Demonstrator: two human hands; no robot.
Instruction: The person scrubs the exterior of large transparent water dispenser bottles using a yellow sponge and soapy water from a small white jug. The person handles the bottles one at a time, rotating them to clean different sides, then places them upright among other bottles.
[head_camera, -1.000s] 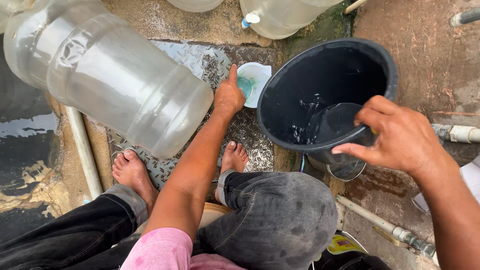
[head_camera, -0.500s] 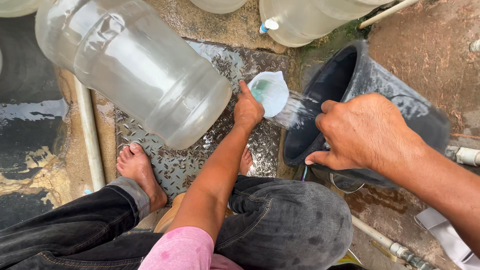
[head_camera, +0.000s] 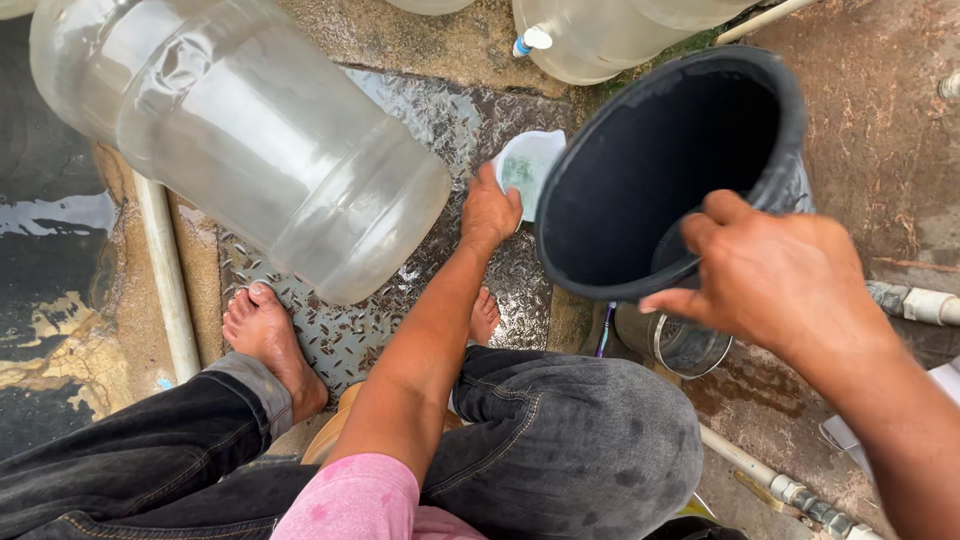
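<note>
My left hand (head_camera: 489, 212) holds a small white plastic cup (head_camera: 527, 166) by its near edge, low over the wet metal tread plate (head_camera: 455, 120). My right hand (head_camera: 770, 275) grips the rim of a black plastic bucket (head_camera: 660, 170), which is lifted and tipped with its mouth facing me; its inside looks dark and no water shows. The cup sits just left of the bucket's rim. A big clear water jug (head_camera: 240, 130) lies on its side to the left of my left arm.
Two more clear jugs (head_camera: 610, 35) stand at the back. A small metal pot (head_camera: 685, 345) sits under the bucket. My bare feet (head_camera: 265, 340) rest on the tread plate. A white pipe (head_camera: 165, 270) runs on the left beside dark standing water; another pipe (head_camera: 915, 300) lies right.
The bucket had been tipped away, pouring water toward the cup; now my right hand has swung it back so its mouth faces me. My left hand has stayed on the cup.
</note>
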